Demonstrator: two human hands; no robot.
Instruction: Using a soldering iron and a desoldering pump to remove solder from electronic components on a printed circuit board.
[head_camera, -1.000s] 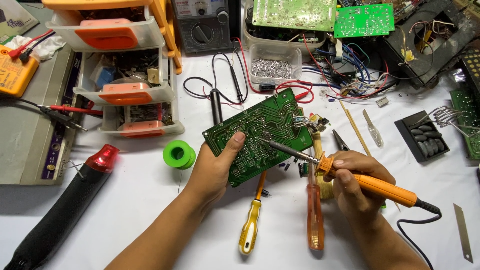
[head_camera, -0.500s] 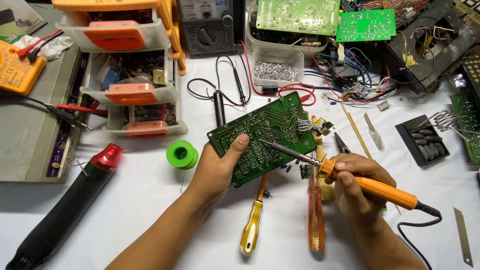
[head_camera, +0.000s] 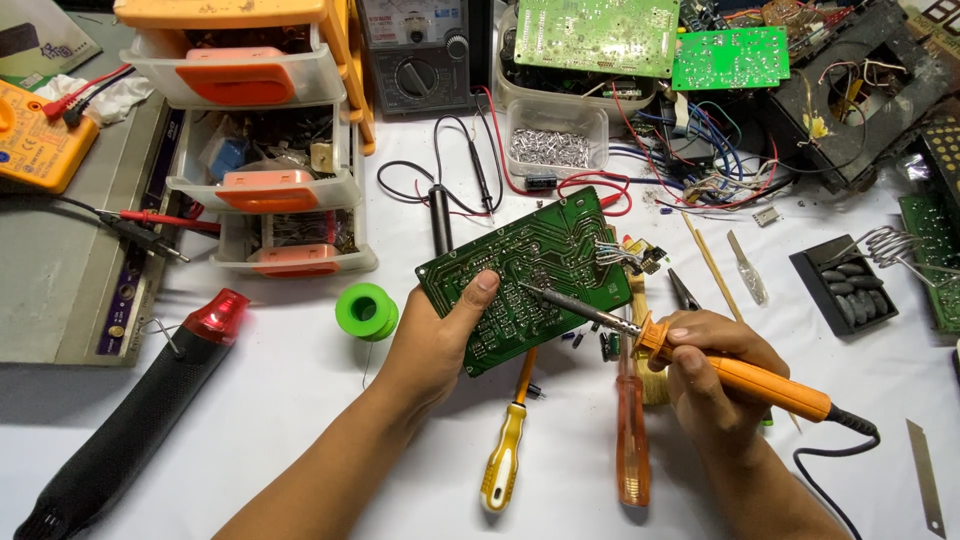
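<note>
White workbench (head_camera: 300, 420), hand-held circuit board (head_camera: 530, 275), soldering iron (head_camera: 740, 375)

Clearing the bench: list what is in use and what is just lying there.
In use: green circuit board in left hand; orange soldering iron in right hand.

Lying about: green solder spool, yellow screwdriver, orange screwdriver, heat gun, drawer organiser.

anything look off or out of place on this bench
Nothing looks damaged or spilled. The left hand tilts the green circuit board off the table while the right hand sets the soldering iron tip on it.
</note>
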